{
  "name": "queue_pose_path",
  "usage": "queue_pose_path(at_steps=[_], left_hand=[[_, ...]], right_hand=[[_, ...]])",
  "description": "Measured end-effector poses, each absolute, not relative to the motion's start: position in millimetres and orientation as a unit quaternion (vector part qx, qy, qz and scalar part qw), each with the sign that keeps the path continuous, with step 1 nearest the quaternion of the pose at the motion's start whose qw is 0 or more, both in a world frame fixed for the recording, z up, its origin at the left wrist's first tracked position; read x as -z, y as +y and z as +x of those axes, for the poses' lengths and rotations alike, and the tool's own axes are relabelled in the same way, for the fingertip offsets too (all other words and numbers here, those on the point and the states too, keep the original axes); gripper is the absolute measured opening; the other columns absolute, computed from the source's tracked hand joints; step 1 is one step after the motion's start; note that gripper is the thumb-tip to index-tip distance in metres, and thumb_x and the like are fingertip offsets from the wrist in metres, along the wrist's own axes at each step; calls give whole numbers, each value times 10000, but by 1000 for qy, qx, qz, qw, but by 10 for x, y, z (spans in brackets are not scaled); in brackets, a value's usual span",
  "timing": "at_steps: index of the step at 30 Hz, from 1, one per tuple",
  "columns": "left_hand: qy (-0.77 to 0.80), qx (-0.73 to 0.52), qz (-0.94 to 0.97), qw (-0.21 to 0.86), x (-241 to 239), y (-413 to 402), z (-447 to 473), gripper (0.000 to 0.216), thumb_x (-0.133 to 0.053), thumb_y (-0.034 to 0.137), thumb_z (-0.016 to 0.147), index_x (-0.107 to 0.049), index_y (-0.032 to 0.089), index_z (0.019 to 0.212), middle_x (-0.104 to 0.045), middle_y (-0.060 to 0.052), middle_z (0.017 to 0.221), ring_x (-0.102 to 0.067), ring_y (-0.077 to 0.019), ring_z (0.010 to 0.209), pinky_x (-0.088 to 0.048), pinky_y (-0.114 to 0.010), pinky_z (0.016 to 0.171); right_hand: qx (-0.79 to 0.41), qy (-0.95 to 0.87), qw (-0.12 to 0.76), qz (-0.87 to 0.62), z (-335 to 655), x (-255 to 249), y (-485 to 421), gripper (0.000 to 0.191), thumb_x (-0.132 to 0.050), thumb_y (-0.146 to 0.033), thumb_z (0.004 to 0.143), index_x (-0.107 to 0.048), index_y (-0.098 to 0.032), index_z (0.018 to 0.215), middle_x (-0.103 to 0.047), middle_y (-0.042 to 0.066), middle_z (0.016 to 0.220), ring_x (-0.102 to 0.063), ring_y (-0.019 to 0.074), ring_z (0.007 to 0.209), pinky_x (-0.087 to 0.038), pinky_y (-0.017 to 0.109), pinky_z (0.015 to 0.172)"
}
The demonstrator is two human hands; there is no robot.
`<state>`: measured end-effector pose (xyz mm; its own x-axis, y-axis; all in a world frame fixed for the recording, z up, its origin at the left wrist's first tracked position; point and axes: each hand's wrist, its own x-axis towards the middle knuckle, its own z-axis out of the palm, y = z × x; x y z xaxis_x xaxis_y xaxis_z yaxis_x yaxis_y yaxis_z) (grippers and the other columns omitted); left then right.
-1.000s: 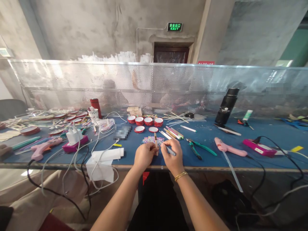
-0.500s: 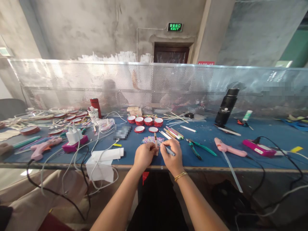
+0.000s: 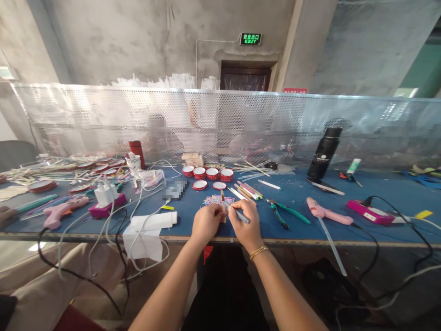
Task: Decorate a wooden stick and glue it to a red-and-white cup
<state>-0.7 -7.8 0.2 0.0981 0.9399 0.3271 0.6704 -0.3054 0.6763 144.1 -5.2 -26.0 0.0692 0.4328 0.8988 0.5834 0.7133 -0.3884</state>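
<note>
My left hand (image 3: 208, 222) pinches a flat wooden stick (image 3: 223, 198), held upright near the table's front edge; its upper part looks dark brown. Closed around a grey-blue marker pen (image 3: 243, 217), my right hand (image 3: 247, 223) brings the pen's tip against or very close to the stick. Just behind the hands lies a pile of small pastel-coloured pieces (image 3: 212, 200), too small to name. Several coloured markers (image 3: 248, 190) lie to the right of that pile. Beyond it are several round red-rimmed discs with white tops (image 3: 212, 174).
Teal-handled pliers (image 3: 288, 213), a pink glue gun (image 3: 327, 212) and a magenta power strip (image 3: 370, 212) lie to the right. A black bottle (image 3: 324, 154) stands behind them. On the left are a white paper roll (image 3: 154, 220), cables and another pink glue gun (image 3: 64, 212). Another person's hand (image 3: 6, 214) is at far left.
The marker in my right hand has shifted slightly left, its tip closer to the stick. My left hand and the stick stay nearly in place.
</note>
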Motion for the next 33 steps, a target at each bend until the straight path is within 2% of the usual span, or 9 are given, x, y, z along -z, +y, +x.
queue_pose_path(at_steps=[22,33], left_hand=[[563,-357,723,180,-14,-77,-8,216,-590,240,855,-649,209,649,-712,-2,707,-599,-152,678,-334,-249,619],[554,-375,723,173,2,-75,-15,222,-600,244,841,-609,206,622,-667,13,651,-546,-141,624,-299,-253,595]], right_hand=[[60,-668,634,-387,1441,270,-46,135,-574,-216,899,-547,-238,768,-649,13,732,-579,219,768,-443,385,795],[58,-681,624,-379,1438,256,-58,123,-586,-209,894,-549,-237,779,-652,4,743,-578,212,759,-434,394,818]])
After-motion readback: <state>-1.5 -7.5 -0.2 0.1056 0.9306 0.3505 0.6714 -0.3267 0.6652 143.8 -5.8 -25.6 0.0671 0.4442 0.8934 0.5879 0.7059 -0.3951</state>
